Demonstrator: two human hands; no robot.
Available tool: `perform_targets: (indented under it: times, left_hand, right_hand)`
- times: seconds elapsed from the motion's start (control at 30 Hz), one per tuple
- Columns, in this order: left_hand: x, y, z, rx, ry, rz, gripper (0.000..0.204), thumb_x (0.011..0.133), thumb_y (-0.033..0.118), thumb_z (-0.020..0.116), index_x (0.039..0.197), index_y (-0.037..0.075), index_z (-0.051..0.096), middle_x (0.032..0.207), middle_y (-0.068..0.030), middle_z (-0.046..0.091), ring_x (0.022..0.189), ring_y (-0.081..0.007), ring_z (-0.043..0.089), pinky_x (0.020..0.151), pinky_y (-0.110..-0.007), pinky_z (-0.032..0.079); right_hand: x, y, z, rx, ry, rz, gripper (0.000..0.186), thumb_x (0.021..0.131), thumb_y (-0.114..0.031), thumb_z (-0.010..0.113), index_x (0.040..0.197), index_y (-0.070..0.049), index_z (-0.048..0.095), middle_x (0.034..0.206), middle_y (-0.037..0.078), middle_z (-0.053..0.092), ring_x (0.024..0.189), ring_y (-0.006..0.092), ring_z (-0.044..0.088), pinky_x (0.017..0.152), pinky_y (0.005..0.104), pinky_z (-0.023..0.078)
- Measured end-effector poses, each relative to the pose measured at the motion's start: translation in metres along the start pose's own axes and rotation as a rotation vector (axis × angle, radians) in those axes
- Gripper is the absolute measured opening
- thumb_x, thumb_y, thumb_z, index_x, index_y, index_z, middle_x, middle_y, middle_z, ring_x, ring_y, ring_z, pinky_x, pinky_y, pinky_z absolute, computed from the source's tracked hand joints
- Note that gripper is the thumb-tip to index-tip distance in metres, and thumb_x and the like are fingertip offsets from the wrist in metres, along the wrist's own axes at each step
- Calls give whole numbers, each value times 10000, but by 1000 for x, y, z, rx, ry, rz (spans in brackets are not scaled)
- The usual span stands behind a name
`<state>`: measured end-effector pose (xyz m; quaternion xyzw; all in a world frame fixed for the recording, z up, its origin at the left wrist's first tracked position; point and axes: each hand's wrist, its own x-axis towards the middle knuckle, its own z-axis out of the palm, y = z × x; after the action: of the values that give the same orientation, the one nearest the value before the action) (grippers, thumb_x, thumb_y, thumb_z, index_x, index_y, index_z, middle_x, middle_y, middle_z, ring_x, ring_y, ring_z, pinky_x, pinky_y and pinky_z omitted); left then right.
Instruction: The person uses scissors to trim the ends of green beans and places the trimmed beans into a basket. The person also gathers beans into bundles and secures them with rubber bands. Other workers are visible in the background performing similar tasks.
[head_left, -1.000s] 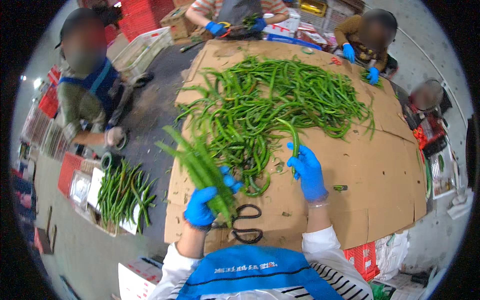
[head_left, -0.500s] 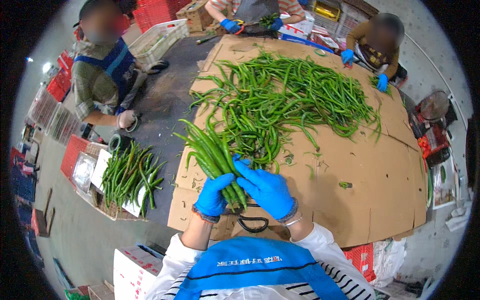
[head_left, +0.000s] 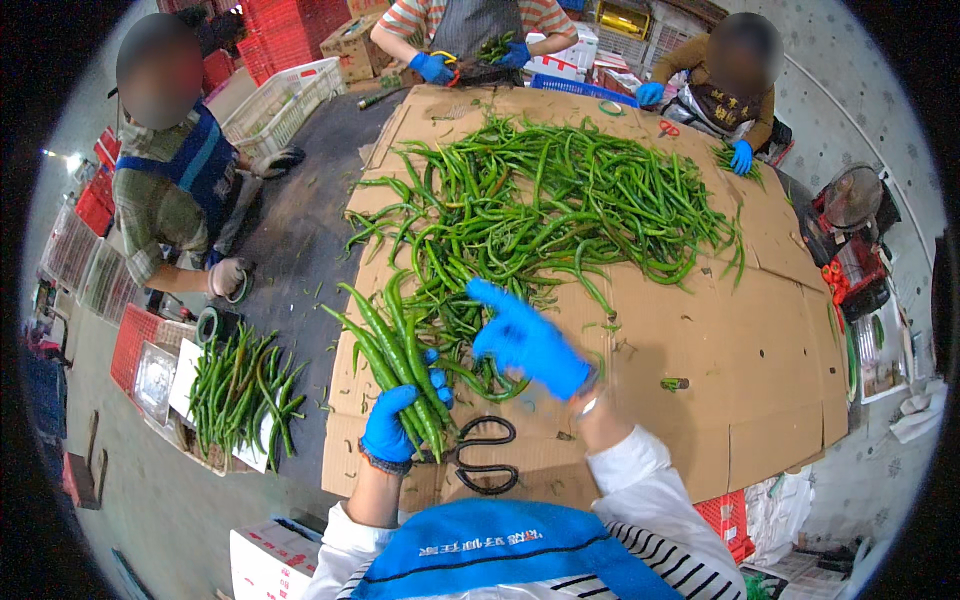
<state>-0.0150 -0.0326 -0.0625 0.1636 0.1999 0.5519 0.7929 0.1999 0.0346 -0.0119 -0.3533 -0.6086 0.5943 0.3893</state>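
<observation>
A bundle of long green peppers (head_left: 392, 352), slim, glossy and tapering to curved tips, stands fanned upward near the left edge of the tabletop (head_left: 760, 400), by its near left corner. The left hand (head_left: 396, 424), in a blue rubbery glove, is wrapped tight around the bundle's lower ends. The right hand (head_left: 528, 338), gloved the same way, hangs just to the right of the bundle with its fingers spread wide and nothing in it; it is somewhat blurred. Just below the two hands, black-handled scissors (head_left: 482, 456) lie flat on the tabletop near its front edge. The tabletop is covered in flattened brown corrugated cardboard, creased and seamed. Farther back, a big loose heap of peppers (head_left: 560, 205) sprawls across the middle and far part of it, tangled and shiny. On the floor to the left, a smaller batch of peppers (head_left: 240, 390) lies on white paper over a red plastic crate (head_left: 135, 340). Other people in blue gloves work at the far edge and at the left side.
</observation>
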Motion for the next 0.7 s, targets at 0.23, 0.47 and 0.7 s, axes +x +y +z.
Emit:
perform_targets:
  times: [0.23, 0.47, 0.7]
  left_hand:
    - [8, 9, -3, -27, 3, 59, 629, 726, 134, 638, 1287, -10, 391, 1031, -137, 560, 912, -257, 561, 852, -377, 470]
    - [5, 15, -2, 65, 53, 91, 662, 707, 157, 671, 1276, -39, 395, 1045, -150, 564, 936, -267, 578, 861, -384, 483]
    - [8, 14, 4, 40, 2, 59, 648, 730, 149, 651, 1298, -10, 383, 1060, -141, 567, 958, -269, 572, 887, -386, 468]
  right_hand:
    - [107, 76, -197, -1325, 510, -191, 386, 828, -52, 413, 1179, -107, 564, 1162, 156, 570, 994, 347, 563, 874, 427, 452]
    - [120, 42, -240, -1668, 289, 202, 236, 797, -135, 505, 962, -165, 672, 1005, 141, 625, 917, 332, 590, 803, 428, 477]
    - [98, -65, -238, -476, 490, 19, 314, 836, -276, 620, 1071, -67, 595, 913, 25, 631, 728, 89, 536, 621, 237, 441]
